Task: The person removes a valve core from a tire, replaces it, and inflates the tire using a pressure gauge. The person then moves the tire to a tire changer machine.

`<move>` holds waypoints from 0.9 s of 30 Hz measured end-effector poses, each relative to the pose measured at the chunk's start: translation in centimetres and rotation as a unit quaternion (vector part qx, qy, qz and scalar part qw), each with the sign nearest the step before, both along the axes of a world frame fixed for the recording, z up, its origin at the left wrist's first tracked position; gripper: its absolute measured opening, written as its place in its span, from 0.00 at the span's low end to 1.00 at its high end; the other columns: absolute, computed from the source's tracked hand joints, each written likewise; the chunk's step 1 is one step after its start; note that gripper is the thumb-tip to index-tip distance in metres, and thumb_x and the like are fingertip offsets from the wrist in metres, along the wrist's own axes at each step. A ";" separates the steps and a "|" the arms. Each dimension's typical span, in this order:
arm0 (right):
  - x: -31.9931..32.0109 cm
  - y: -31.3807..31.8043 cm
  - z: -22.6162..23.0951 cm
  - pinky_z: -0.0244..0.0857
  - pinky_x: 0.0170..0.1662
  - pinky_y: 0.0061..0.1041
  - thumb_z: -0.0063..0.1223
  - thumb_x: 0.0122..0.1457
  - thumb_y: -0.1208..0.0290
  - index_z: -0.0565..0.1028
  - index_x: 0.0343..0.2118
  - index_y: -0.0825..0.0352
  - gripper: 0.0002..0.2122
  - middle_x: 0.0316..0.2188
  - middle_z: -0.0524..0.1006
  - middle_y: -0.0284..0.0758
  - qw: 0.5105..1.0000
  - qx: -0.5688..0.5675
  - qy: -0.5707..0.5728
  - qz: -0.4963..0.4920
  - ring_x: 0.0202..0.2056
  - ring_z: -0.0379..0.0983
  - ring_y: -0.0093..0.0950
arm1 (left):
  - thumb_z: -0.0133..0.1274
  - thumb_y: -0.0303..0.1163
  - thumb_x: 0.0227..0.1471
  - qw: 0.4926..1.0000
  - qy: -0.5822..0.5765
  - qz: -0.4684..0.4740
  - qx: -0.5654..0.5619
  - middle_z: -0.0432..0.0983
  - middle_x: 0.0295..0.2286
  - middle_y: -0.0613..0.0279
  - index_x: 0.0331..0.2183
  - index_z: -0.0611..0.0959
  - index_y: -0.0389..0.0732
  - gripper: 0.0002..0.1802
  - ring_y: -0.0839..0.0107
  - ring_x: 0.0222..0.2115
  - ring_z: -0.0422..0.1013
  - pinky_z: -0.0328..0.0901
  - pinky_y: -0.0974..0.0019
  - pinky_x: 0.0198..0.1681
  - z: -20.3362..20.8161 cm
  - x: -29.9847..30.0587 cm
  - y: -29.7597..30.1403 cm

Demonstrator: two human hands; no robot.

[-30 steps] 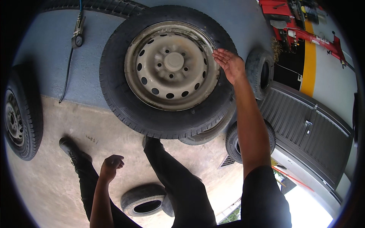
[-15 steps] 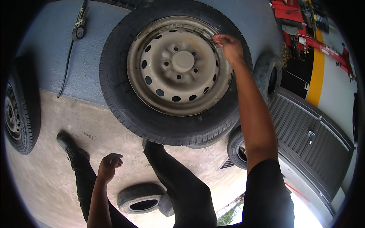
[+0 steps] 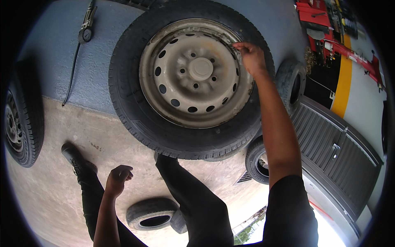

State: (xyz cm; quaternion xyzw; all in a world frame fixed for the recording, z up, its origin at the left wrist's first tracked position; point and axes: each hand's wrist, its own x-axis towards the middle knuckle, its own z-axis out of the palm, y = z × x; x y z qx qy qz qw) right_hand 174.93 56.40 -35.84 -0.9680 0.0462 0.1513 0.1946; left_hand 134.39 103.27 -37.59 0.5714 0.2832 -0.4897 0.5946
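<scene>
A car wheel, a black tyre point(image 3: 135, 103) on a dull beige steel rim point(image 3: 201, 92), fills the upper middle. My right hand point(image 3: 252, 59) is at the upper right edge of the rim, thumb and fingers pinched together there. Whatever lies between the fingertips is too small to make out. My left hand point(image 3: 119, 180) hangs low on the left, apart from the wheel, with its fingers curled in. Its palm is hidden, so I cannot tell if it holds anything.
An inflator gauge point(image 3: 86, 34) with a hose lies on the blue surface. Another wheel point(image 3: 25, 119) stands far left. Loose tyres point(image 3: 150, 210) lie below, and more tyres point(image 3: 290, 84) stand right, near a dark grey ribbed cabinet point(image 3: 339, 154) and red equipment point(image 3: 314, 16).
The wheel has shifted slightly right and down, and my right hand has moved with it, still pinching at the rim. My left hand is unchanged.
</scene>
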 end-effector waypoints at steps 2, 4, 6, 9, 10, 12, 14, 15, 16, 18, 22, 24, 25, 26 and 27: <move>-0.5 0.0 0.2 0.73 0.53 0.31 0.45 0.62 0.76 0.84 0.43 0.65 0.14 0.45 0.83 0.40 0.998 -0.018 -0.015 0.063 0.47 0.81 0.38 | 0.48 0.33 0.64 1.000 0.010 -0.002 -0.001 0.81 0.29 0.57 0.42 0.84 0.31 0.16 0.71 0.30 0.77 0.72 0.67 0.39 0.0 0.1 0.0; -1.0 0.0 0.7 0.73 0.54 0.33 0.44 0.60 0.78 0.83 0.43 0.65 0.15 0.47 0.83 0.39 0.992 -0.042 -0.034 0.116 0.48 0.80 0.39 | 0.48 0.32 0.64 1.000 0.012 0.001 -0.003 0.81 0.29 0.57 0.42 0.84 0.31 0.16 0.71 0.30 0.77 0.72 0.67 0.39 0.0 0.2 0.0; -1.4 -0.1 1.4 0.72 0.55 0.34 0.44 0.58 0.80 0.83 0.44 0.64 0.16 0.49 0.82 0.38 0.984 -0.072 -0.044 0.156 0.50 0.79 0.40 | 0.48 0.32 0.64 1.000 0.011 0.007 -0.006 0.81 0.29 0.57 0.42 0.84 0.31 0.15 0.71 0.30 0.77 0.72 0.67 0.39 0.0 0.4 0.0; -1.9 -0.5 2.3 0.69 0.59 0.35 0.43 0.58 0.81 0.81 0.47 0.64 0.18 0.53 0.80 0.37 0.994 -0.052 -0.039 0.085 0.52 0.77 0.39 | 0.48 0.32 0.64 1.000 0.011 0.008 -0.005 0.81 0.29 0.57 0.42 0.84 0.31 0.15 0.71 0.30 0.77 0.73 0.67 0.39 0.0 0.5 0.0; -1.9 -0.6 2.4 0.69 0.60 0.35 0.43 0.57 0.81 0.81 0.48 0.64 0.18 0.53 0.79 0.37 0.993 -0.054 -0.037 0.102 0.53 0.76 0.39 | 0.48 0.32 0.64 1.000 0.011 0.011 -0.008 0.81 0.29 0.57 0.42 0.84 0.31 0.15 0.71 0.30 0.77 0.73 0.67 0.39 0.0 0.6 0.0; -1.8 -0.8 2.5 0.67 0.61 0.35 0.43 0.57 0.82 0.80 0.49 0.63 0.19 0.54 0.79 0.37 0.990 -0.065 -0.042 0.117 0.55 0.75 0.40 | 0.48 0.32 0.64 1.000 0.012 0.011 -0.010 0.81 0.29 0.57 0.42 0.84 0.31 0.15 0.71 0.30 0.77 0.73 0.67 0.39 0.0 0.7 0.0; -1.7 -1.0 2.4 0.68 0.60 0.36 0.43 0.56 0.83 0.79 0.50 0.62 0.21 0.55 0.78 0.38 0.987 -0.078 -0.040 0.132 0.54 0.75 0.40 | 0.48 0.32 0.64 1.000 0.008 0.000 -0.004 0.81 0.29 0.56 0.42 0.84 0.31 0.16 0.71 0.30 0.77 0.73 0.66 0.39 0.0 0.8 -0.1; -1.7 -1.0 2.3 0.68 0.60 0.36 0.43 0.56 0.83 0.78 0.51 0.62 0.21 0.55 0.77 0.39 0.986 -0.084 -0.039 0.140 0.54 0.75 0.41 | 0.48 0.32 0.64 1.000 0.006 -0.007 0.002 0.81 0.29 0.56 0.42 0.83 0.31 0.16 0.71 0.30 0.78 0.73 0.66 0.39 0.0 0.8 0.0; -1.6 -1.1 2.3 0.68 0.59 0.37 0.43 0.56 0.83 0.78 0.51 0.61 0.21 0.55 0.78 0.39 0.987 -0.080 -0.041 0.131 0.54 0.75 0.41 | 0.48 0.32 0.64 1.000 0.009 -0.003 -0.002 0.81 0.29 0.56 0.42 0.83 0.31 0.16 0.71 0.30 0.78 0.73 0.66 0.39 -0.1 0.9 -0.1; -1.6 -1.2 2.3 0.69 0.58 0.38 0.43 0.56 0.84 0.78 0.52 0.61 0.22 0.54 0.78 0.41 0.990 -0.070 -0.048 0.114 0.53 0.75 0.42 | 0.48 0.33 0.64 1.000 0.014 0.002 -0.005 0.82 0.29 0.56 0.42 0.83 0.31 0.16 0.71 0.31 0.78 0.73 0.66 0.40 -0.2 0.9 -0.1; -1.7 -1.1 1.9 0.69 0.57 0.39 0.43 0.56 0.83 0.76 0.55 0.59 0.23 0.53 0.78 0.41 0.984 -0.085 -0.050 0.150 0.52 0.75 0.43 | 0.47 0.33 0.64 1.000 0.018 -0.002 -0.006 0.82 0.29 0.56 0.42 0.84 0.31 0.16 0.71 0.31 0.78 0.73 0.66 0.40 -0.3 1.0 -0.1; -1.8 -0.9 1.4 0.69 0.58 0.39 0.44 0.56 0.83 0.75 0.57 0.58 0.25 0.54 0.78 0.40 0.984 -0.079 -0.049 0.153 0.53 0.75 0.42 | 0.48 0.33 0.65 1.000 0.017 0.000 -0.006 0.82 0.29 0.56 0.42 0.84 0.31 0.16 0.70 0.31 0.78 0.73 0.67 0.40 -0.3 1.0 -0.1; -1.8 -0.9 1.2 0.69 0.58 0.38 0.44 0.57 0.83 0.74 0.57 0.58 0.25 0.55 0.77 0.40 0.980 -0.088 -0.051 0.169 0.54 0.74 0.41 | 0.48 0.33 0.65 1.000 0.018 0.000 -0.006 0.82 0.29 0.56 0.42 0.84 0.31 0.16 0.71 0.31 0.78 0.73 0.66 0.40 -0.4 1.1 -0.1; -1.9 -0.9 0.9 0.69 0.59 0.38 0.44 0.57 0.83 0.74 0.58 0.58 0.25 0.55 0.77 0.39 0.977 -0.099 -0.053 0.182 0.55 0.74 0.40 | 0.48 0.33 0.65 1.000 0.019 -0.001 -0.006 0.82 0.29 0.56 0.42 0.84 0.31 0.16 0.71 0.31 0.78 0.73 0.66 0.40 -0.4 1.1 -0.1; -1.9 -0.9 0.7 0.69 0.59 0.37 0.44 0.57 0.83 0.74 0.58 0.57 0.25 0.56 0.77 0.39 0.973 -0.110 -0.049 0.195 0.56 0.73 0.39 | 0.48 0.33 0.65 1.000 0.020 -0.004 -0.003 0.82 0.29 0.56 0.42 0.84 0.31 0.16 0.71 0.31 0.78 0.73 0.66 0.40 -0.4 1.1 -0.1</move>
